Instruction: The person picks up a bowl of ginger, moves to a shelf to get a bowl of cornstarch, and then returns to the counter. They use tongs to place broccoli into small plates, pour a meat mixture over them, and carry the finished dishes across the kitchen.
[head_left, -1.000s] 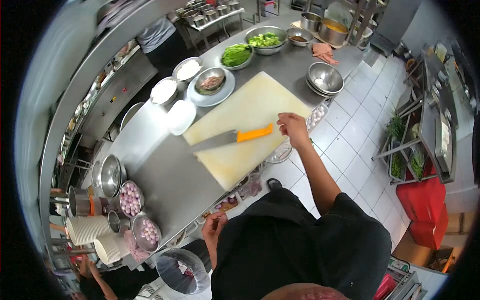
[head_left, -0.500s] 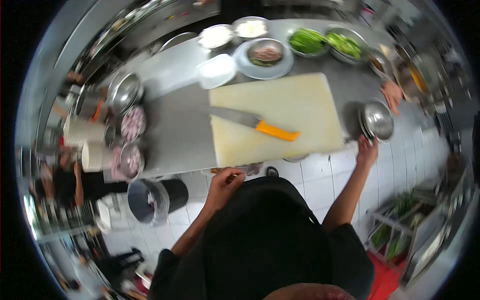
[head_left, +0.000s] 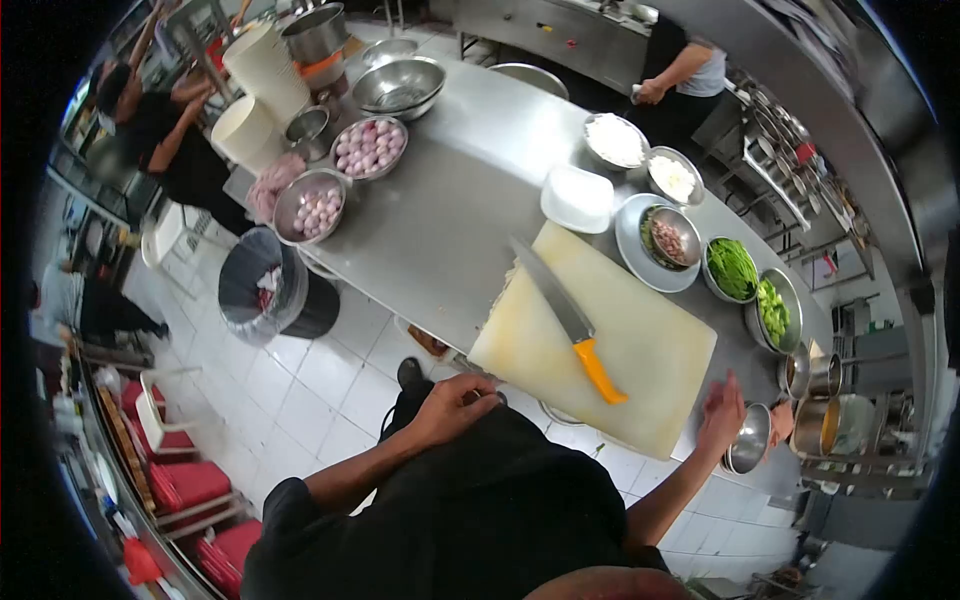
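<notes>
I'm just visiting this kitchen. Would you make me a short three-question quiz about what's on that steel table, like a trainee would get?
1. True or false: the knife with the orange handle lies on the cutting board, and neither hand holds it.
2. Which is nearest the person's right hand? A) the stack of steel bowls at the table's edge B) the bin on the floor C) the bowl of pink round pieces
3. Fill in: the left hand rests against the person's own ____ clothing, off the table.

Key: 1 true; 2 A; 3 black.
</notes>
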